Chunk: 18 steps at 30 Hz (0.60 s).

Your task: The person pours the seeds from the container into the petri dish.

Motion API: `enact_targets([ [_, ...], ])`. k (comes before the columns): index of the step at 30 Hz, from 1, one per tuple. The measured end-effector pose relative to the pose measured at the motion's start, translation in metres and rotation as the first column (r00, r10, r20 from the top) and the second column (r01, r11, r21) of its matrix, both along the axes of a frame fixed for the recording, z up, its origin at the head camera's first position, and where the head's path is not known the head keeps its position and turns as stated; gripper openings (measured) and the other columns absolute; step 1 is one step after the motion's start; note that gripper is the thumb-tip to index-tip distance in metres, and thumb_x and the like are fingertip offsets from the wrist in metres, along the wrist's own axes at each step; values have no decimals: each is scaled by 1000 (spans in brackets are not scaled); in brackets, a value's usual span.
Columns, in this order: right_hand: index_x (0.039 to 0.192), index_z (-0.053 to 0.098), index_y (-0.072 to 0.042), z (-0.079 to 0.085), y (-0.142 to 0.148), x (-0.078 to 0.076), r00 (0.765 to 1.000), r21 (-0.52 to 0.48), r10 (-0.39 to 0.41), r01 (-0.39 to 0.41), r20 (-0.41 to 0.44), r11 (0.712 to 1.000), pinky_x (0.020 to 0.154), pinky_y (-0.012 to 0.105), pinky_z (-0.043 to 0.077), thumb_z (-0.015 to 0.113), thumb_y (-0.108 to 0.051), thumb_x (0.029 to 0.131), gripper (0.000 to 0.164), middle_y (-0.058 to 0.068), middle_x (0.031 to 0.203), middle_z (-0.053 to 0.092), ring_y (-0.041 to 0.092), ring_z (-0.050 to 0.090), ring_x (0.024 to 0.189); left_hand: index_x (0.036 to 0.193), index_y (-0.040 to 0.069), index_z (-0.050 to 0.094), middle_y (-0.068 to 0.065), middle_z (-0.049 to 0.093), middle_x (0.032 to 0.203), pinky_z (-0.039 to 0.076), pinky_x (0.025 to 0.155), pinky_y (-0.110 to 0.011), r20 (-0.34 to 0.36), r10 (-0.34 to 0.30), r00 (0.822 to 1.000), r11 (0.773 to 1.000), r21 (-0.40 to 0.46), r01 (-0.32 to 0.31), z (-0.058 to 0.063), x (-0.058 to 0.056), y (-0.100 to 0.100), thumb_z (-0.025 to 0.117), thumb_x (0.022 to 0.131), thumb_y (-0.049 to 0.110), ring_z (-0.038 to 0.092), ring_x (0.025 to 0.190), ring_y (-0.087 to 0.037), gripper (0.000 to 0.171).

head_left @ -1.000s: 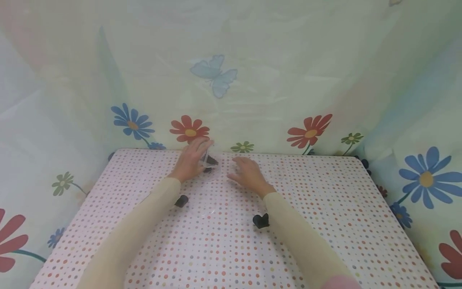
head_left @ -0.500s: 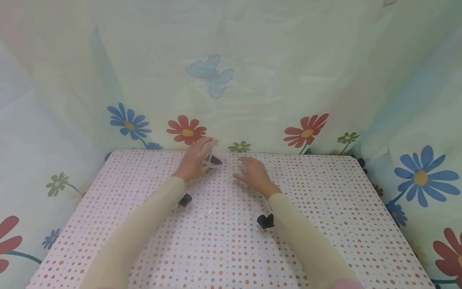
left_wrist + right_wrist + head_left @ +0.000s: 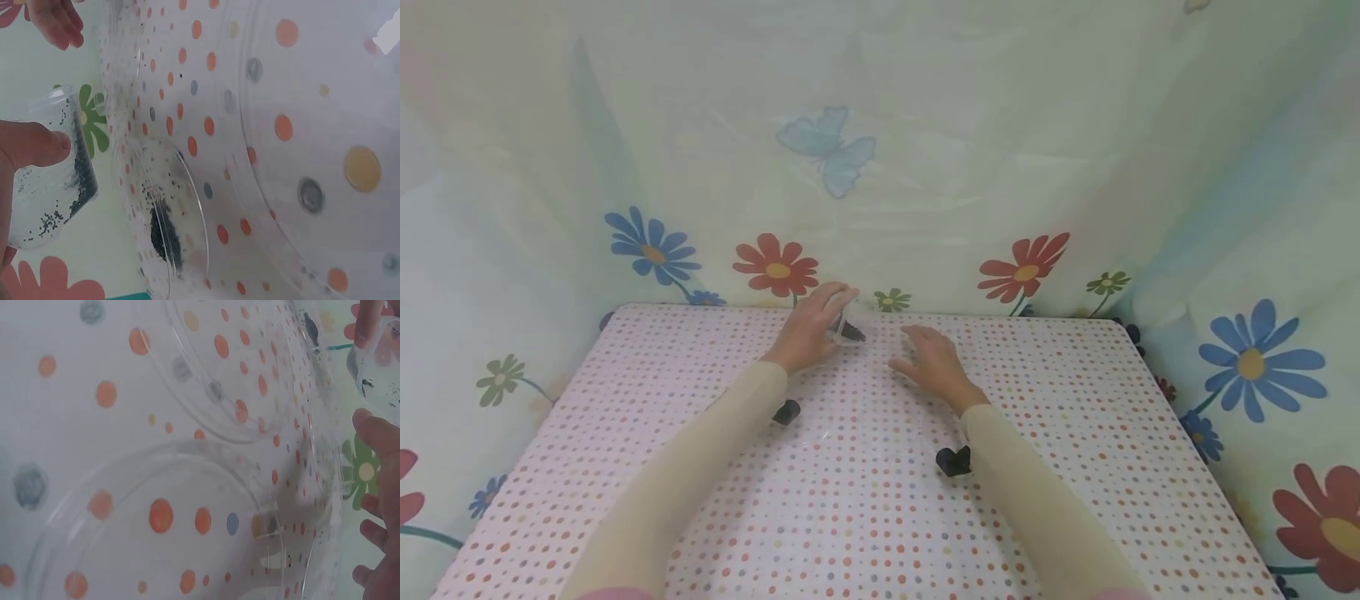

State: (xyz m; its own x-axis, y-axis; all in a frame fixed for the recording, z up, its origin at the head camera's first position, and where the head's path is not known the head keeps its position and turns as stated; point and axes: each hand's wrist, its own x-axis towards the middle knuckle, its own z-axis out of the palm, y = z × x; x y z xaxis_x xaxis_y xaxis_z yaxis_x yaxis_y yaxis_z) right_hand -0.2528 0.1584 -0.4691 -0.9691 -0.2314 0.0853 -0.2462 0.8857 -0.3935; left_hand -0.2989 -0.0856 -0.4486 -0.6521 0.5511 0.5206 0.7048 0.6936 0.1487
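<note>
My left hand (image 3: 809, 330) grips a clear plastic cup (image 3: 74, 178) above the far part of the table, its thumb pressed along the side. Small black grains (image 3: 82, 164) lie against one wall of the cup, and the cup looks tilted. Below it stands a shallow clear dish (image 3: 205, 228) with a dark heap of the same grains (image 3: 165, 240). To the right of the cup, my right hand (image 3: 934, 362) hovers with fingers apart and holds nothing. In the right wrist view its thumb comes near the cup (image 3: 381, 387) but seems not to touch it.
More clear round dishes stand on the dotted tablecloth (image 3: 865, 517); one dish (image 3: 159, 450) and another dish (image 3: 187, 381) show near my right wrist. A flowered curtain (image 3: 925, 167) rises behind the table's far edge. A black piece (image 3: 953, 461) sits beside my right forearm.
My left hand has shifted slightly right with the cup. My right hand has drifted a little to the right too. The head view has turned slightly.
</note>
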Motion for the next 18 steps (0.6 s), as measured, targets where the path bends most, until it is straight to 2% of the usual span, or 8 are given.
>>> enact_targets([
  [3,137,39,-11,-1,3,-1,1000,30,-7,7,6,1000,109,52,26,60,-50,82,70,10,142,40,30,35,132,139,21,35,-4,38,140,34,107,-41,3,6,1000,1000,2,-6,0,-1,5,75,66,7,34,131,-19,85],
  [9,138,37,-10,-5,4,-3,1000,22,-23,22,14,999,110,52,25,61,-48,82,72,12,143,39,31,34,133,141,24,32,-4,38,140,37,105,-43,4,18,1000,1000,-6,-18,-5,-1,8,76,68,11,34,132,-19,86],
  [18,139,35,-11,-7,3,-5,999,19,-29,29,38,999,111,50,24,59,-50,83,72,11,143,39,30,33,133,139,19,35,-5,38,140,38,104,-42,2,21,1000,1000,-17,-21,-7,-4,9,76,67,12,34,132,-20,83],
])
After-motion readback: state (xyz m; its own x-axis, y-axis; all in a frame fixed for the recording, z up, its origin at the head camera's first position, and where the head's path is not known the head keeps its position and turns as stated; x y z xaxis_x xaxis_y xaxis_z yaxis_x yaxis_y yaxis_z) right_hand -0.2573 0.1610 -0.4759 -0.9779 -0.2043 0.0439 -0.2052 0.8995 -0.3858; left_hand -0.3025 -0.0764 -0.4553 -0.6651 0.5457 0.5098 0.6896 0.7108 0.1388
